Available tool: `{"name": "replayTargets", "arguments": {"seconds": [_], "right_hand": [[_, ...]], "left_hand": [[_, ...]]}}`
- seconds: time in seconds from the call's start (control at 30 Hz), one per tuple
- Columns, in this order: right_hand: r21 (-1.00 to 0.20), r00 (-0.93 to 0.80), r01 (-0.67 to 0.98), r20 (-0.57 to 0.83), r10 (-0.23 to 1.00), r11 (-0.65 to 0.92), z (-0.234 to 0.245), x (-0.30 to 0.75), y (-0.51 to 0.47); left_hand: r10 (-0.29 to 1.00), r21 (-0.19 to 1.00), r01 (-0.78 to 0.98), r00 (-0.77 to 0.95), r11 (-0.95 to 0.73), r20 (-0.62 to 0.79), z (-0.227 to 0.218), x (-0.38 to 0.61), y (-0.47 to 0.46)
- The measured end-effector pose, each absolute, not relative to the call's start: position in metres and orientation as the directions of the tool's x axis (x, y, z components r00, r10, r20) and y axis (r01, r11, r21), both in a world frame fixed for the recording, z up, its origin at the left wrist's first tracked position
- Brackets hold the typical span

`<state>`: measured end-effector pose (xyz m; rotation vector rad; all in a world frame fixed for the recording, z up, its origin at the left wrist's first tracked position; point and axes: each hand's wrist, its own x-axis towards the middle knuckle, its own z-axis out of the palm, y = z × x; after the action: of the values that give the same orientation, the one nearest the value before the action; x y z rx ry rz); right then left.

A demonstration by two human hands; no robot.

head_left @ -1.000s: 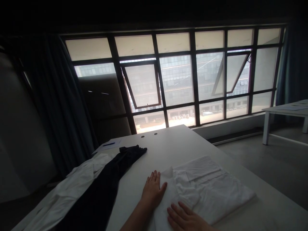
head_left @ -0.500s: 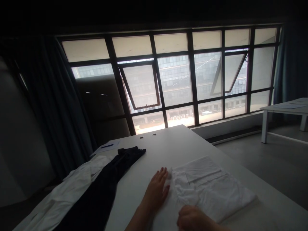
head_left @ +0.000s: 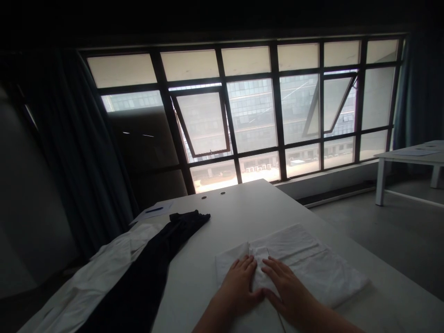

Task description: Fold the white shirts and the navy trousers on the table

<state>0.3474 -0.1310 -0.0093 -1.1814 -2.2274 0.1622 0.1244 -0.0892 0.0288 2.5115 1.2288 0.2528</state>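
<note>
A folded white garment [head_left: 312, 263] lies flat on the white table [head_left: 239, 210], its folds and a flap edge showing near the middle. My left hand [head_left: 241, 284] rests palm down on the garment's left part, fingers stretched forward. Beside it, my right hand [head_left: 286, 286] presses flat on the same cloth with its fingers spread. The two thumbs meet or nearly meet, and neither hand grasps anything. Part of the cloth beneath both hands is hidden.
Along the table's left side lie a dark garment [head_left: 149, 268] and a white garment [head_left: 100, 273]. A sheet of paper with a dark pen [head_left: 154, 210] is at the far left corner. Another white table [head_left: 412, 157] stands to the right, beyond the floor.
My right hand has gone from a closed shape near the front edge to flat on the cloth. My left hand has shifted slightly right, and a folded-over white section now shows at left.
</note>
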Motion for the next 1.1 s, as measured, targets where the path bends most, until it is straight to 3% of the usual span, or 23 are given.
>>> {"name": "replayTargets", "arguments": {"seconds": [0.1,0.23,0.5,0.67,0.77,0.93,1.03,1.1], "right_hand": [[-0.380,-0.453,0.704,0.411,0.791,0.600,-0.004,0.346,-0.136],[-0.292,-0.551,0.679,0.403,0.731,0.673,0.014,0.347,-0.145],[-0.039,-0.741,0.496,0.501,0.447,0.867,0.008,0.321,-0.149],[0.302,-0.815,0.431,0.535,0.223,0.851,-0.019,0.307,-0.144],[0.404,-0.826,0.424,0.540,0.162,0.810,-0.031,0.306,-0.143],[0.322,-0.811,0.429,0.549,0.203,0.844,-0.033,0.304,-0.145],[0.071,-0.816,0.359,0.507,0.277,0.931,-0.018,0.307,-0.148],[-0.160,-0.745,0.394,0.521,0.416,0.905,-0.003,0.317,-0.147]], "left_hand": [[0.794,0.361,0.738,0.607,-0.570,0.014,0.028,0.124,-0.091],[0.808,0.293,0.768,0.588,-0.570,0.032,0.032,0.122,-0.097],[0.819,0.204,0.802,0.504,-0.562,0.273,0.038,0.116,-0.085],[0.876,0.231,0.846,0.474,-0.480,0.083,0.018,0.109,-0.065],[0.883,0.218,0.859,0.467,-0.464,0.039,0.012,0.111,-0.059],[0.919,0.152,0.906,0.391,-0.395,0.054,0.010,0.115,-0.060],[0.882,0.118,0.886,0.417,-0.448,0.221,0.020,0.112,-0.071],[0.799,0.097,0.816,0.523,-0.570,0.296,0.032,0.112,-0.084]]}}
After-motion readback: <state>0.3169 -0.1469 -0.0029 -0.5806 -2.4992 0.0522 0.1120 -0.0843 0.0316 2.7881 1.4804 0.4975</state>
